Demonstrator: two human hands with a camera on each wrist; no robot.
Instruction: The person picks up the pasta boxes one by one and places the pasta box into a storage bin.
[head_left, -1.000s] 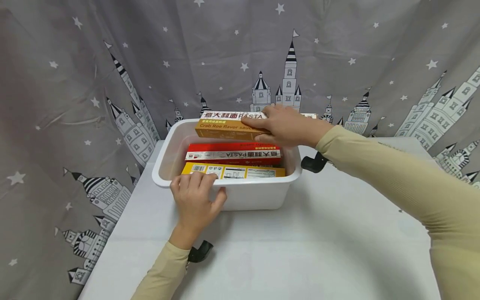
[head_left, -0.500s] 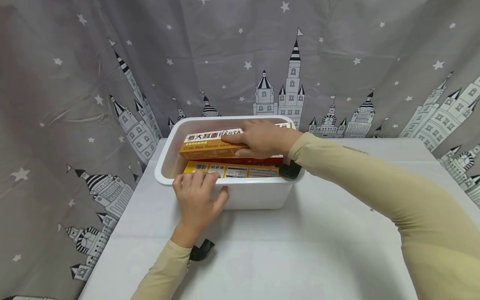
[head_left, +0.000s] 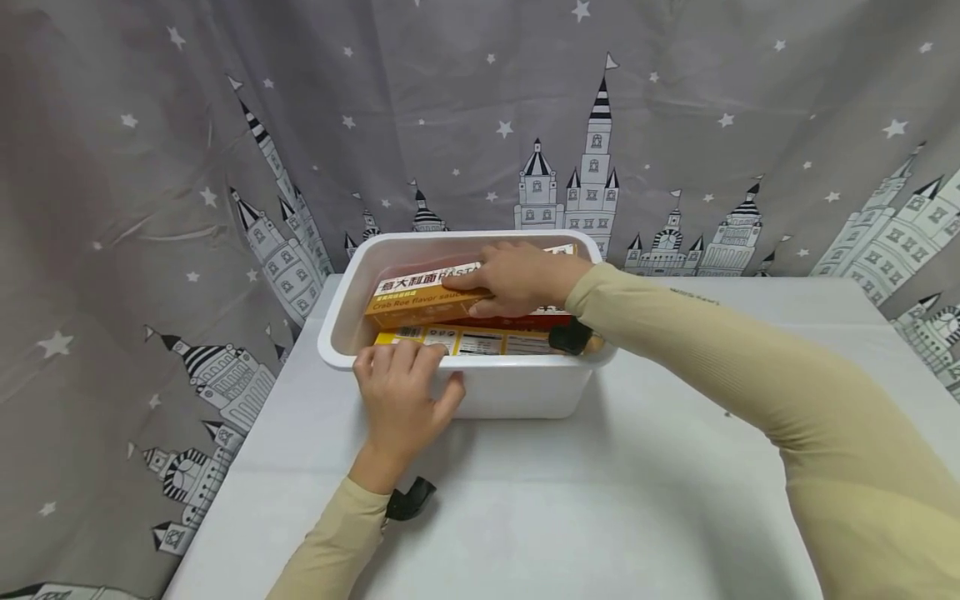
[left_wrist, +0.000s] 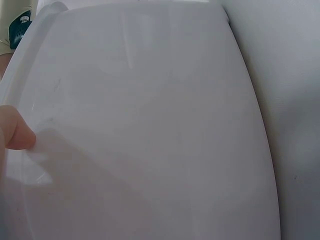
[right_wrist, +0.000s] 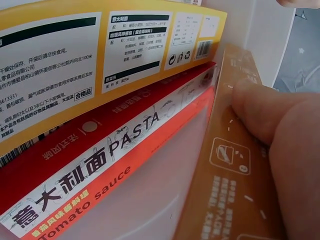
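My right hand [head_left: 521,279] holds a brown and white pasta box [head_left: 408,308] labelled crab roe flavor sauce, inside a white plastic bin [head_left: 517,393]. Its left end sits lower than its right in the head view. Beside it lies a red tomato sauce pasta box [right_wrist: 125,137], and along the bin's front wall stands a yellow pasta box [right_wrist: 135,55] with printed labels. My right thumb [right_wrist: 255,110] presses the brown side of the held box. My left hand [head_left: 401,400] grips the bin's front rim, fingers over it and thumb [left_wrist: 17,131] against the outer wall.
The bin stands on a white-covered table [head_left: 585,508]. Behind and to the left hangs a grey curtain [head_left: 465,108] printed with castles and stars. A black wrist camera mount [head_left: 570,336] on the right arm overlaps the bin's front right corner.
My right hand has lowered the brown pasta box from above the back rim down into the bin, moving left and toward me. My left hand has kept its grip on the rim.
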